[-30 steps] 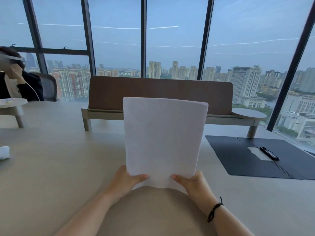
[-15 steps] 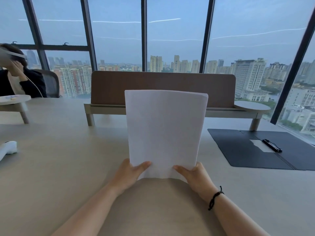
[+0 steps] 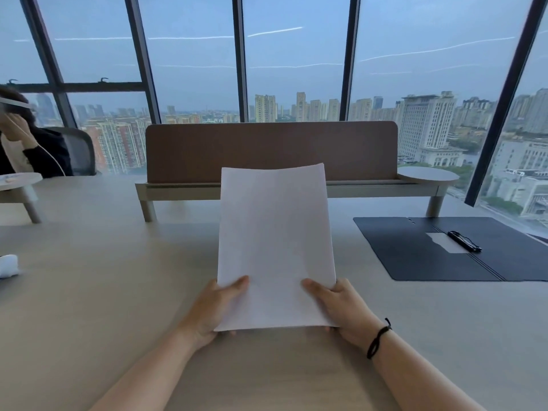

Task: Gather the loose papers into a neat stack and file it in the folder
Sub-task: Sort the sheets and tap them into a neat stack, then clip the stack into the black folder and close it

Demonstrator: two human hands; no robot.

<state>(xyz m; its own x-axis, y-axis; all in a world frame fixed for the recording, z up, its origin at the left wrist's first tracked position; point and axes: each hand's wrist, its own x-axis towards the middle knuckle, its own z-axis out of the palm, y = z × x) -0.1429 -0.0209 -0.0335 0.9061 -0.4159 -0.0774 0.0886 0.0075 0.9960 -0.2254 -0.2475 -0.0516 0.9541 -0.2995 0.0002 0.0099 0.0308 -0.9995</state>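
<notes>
Now both hands' fingers [image 3: 234,285] pinch the white, squared, slightly bowed paper stack [image 3: 275,241].

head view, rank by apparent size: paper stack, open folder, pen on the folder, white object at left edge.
1. Paper stack and open folder: look alike in area; the stack is nearer and the folder is cut off at the frame edge, so unranked.
2. Pen and white object: both small; the white object is cropped, so unranked.
</notes>
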